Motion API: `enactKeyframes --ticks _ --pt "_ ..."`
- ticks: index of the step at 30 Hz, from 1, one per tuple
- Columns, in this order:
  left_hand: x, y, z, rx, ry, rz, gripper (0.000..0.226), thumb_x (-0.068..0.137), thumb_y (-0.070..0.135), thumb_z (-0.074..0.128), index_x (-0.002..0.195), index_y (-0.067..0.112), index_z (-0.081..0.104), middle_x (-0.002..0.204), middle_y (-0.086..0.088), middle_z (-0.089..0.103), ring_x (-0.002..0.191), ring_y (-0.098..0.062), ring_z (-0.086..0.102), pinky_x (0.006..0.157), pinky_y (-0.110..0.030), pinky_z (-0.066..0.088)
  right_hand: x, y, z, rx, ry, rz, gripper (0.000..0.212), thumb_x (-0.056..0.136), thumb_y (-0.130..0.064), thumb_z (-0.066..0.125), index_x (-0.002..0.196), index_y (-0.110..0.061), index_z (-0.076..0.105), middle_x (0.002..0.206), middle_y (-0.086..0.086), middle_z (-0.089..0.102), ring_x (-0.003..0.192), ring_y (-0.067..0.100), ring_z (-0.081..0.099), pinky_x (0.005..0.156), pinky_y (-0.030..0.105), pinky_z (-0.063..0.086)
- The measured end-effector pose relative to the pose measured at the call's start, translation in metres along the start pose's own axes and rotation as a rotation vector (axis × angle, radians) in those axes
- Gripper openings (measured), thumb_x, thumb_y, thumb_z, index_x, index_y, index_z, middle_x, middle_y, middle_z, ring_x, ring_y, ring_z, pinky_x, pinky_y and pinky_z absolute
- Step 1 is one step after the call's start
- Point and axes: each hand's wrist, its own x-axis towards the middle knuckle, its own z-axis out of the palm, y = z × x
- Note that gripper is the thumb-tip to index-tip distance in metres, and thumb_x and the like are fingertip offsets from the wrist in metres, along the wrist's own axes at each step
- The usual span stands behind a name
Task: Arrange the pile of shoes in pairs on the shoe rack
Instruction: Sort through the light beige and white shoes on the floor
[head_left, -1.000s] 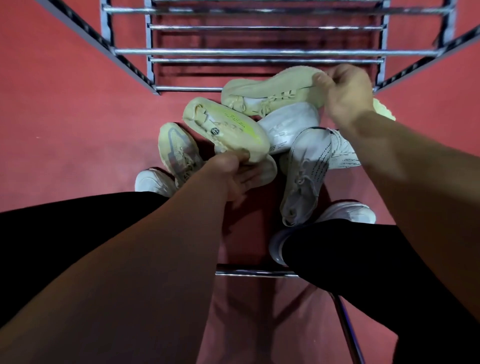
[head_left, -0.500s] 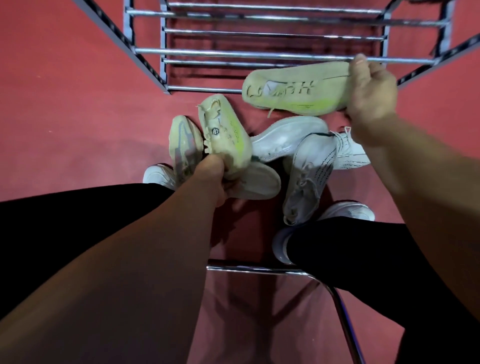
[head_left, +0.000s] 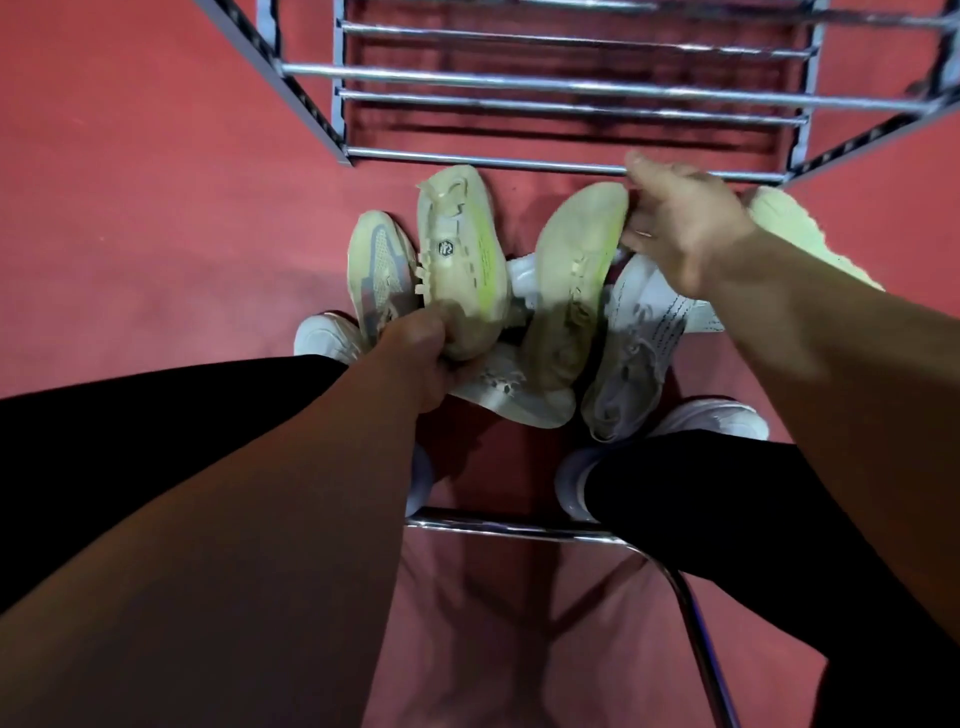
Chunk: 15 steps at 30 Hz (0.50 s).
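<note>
My left hand (head_left: 415, 353) grips the heel of a cream shoe with a neon-yellow stripe (head_left: 462, 254), sole facing up, toe pointing toward the rack. My right hand (head_left: 680, 223) holds the matching cream shoe (head_left: 571, 275) by its upper end, tilted on its side beside the first. Under them on the red floor lies the pile: a beige and grey shoe (head_left: 382, 270), a white shoe (head_left: 514, 395), a white knit shoe (head_left: 634, 343) and a pale yellow shoe (head_left: 800, 228) behind my right forearm. The metal shoe rack (head_left: 519, 83) stands just beyond, its bars bare.
My legs in black trousers and my own white shoes (head_left: 722, 415) frame the pile on both sides. A chrome chair frame (head_left: 519, 525) runs beneath me. Red floor (head_left: 156, 208) spreads left and right of the rack.
My right hand has swung its cream shoe from lying crosswise near the rack to lengthwise next to the left one. My left hand has turned its shoe more upright.
</note>
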Motion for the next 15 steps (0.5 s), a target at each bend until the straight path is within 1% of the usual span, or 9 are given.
enactKeyframes --ticks 2,4,6,7,8,10,11,13,15 --pt "-0.002 0.000 0.004 -0.005 -0.002 -0.004 0.029 0.083 -0.008 0.048 0.083 0.013 0.068 0.082 -0.010 0.068 0.072 -0.025 0.064 0.067 -0.038 0.058 -0.003 0.014 0.007 0.082 0.003 -0.039 0.010 0.096 -0.026 0.070 0.096 -0.018 0.064 0.102 0.004 0.075 0.093 0.017 0.075 0.081 0.025 0.058" --pt "-0.001 0.000 0.007 -0.014 0.000 0.000 0.028 0.087 -0.007 0.048 0.079 0.014 0.065 0.080 -0.009 0.064 0.075 -0.024 0.060 0.067 -0.036 0.056 -0.005 0.028 0.004 0.029 0.142 -0.109 0.021 0.089 -0.017 0.068 0.070 -0.025 0.064 0.072 -0.006 0.067 0.071 0.016 0.067 0.074 0.029 0.054" --pt "0.004 -0.003 0.007 0.016 0.005 0.002 0.026 0.092 -0.005 0.050 0.087 0.013 0.067 0.086 -0.011 0.069 0.075 -0.025 0.065 0.067 -0.036 0.058 -0.009 0.031 -0.004 -0.219 0.314 -0.158 0.008 0.081 -0.022 0.063 0.073 -0.022 0.063 0.067 -0.002 0.068 0.067 0.024 0.070 0.077 0.043 0.061" --pt "0.007 -0.005 0.007 0.034 0.014 0.009 0.023 0.094 -0.004 0.051 0.091 0.012 0.068 0.091 -0.014 0.070 0.077 -0.027 0.067 0.068 -0.038 0.059 -0.013 0.028 -0.006 -0.348 0.321 -0.146 0.009 0.082 -0.022 0.060 0.081 -0.014 0.064 0.068 0.005 0.071 0.064 0.028 0.071 0.073 0.048 0.063" --pt "0.008 -0.007 0.008 0.057 0.028 0.014 0.021 0.095 -0.003 0.052 0.093 0.011 0.068 0.094 -0.016 0.070 0.081 -0.029 0.068 0.070 -0.040 0.060 -0.016 0.027 -0.008 -0.464 0.275 -0.107 0.016 0.086 -0.022 0.059 0.084 -0.007 0.065 0.068 0.011 0.071 0.056 0.029 0.069 0.064 0.049 0.063" --pt "0.009 -0.008 0.009 0.101 0.042 0.012 0.018 0.096 -0.001 0.054 0.096 0.010 0.068 0.098 -0.018 0.070 0.088 -0.032 0.069 0.072 -0.045 0.061 -0.030 0.023 -0.005 -0.656 0.052 0.121 0.027 0.095 -0.022 0.060 0.084 0.000 0.069 0.067 0.019 0.072 0.047 0.028 0.067 0.048 0.038 0.058" --pt "0.009 -0.008 0.010 0.117 0.037 0.007 0.018 0.096 -0.001 0.054 0.097 0.010 0.068 0.099 -0.019 0.071 0.089 -0.033 0.069 0.070 -0.046 0.062 -0.039 0.028 -0.004 -0.730 -0.102 0.297 0.034 0.098 -0.026 0.061 0.088 0.004 0.071 0.071 0.022 0.073 0.051 0.029 0.068 0.053 0.034 0.057" --pt "0.009 -0.008 0.010 0.147 0.035 -0.015 0.018 0.096 -0.002 0.053 0.098 0.009 0.067 0.096 -0.020 0.070 0.082 -0.034 0.070 0.061 -0.043 0.062 -0.048 0.051 -0.004 -0.774 -0.336 0.605 0.059 0.100 -0.044 0.060 0.102 0.013 0.070 0.090 0.028 0.074 0.069 0.036 0.071 0.072 0.042 0.059" --pt "0.007 -0.008 0.009 0.184 0.021 -0.030 0.019 0.096 -0.005 0.051 0.101 0.006 0.066 0.090 -0.019 0.070 0.073 -0.031 0.069 0.059 -0.040 0.063 -0.056 0.084 -0.002 -0.763 -0.393 0.760 0.076 0.095 -0.066 0.057 0.095 0.009 0.070 0.091 0.025 0.073 0.068 0.035 0.069 0.071 0.042 0.061"
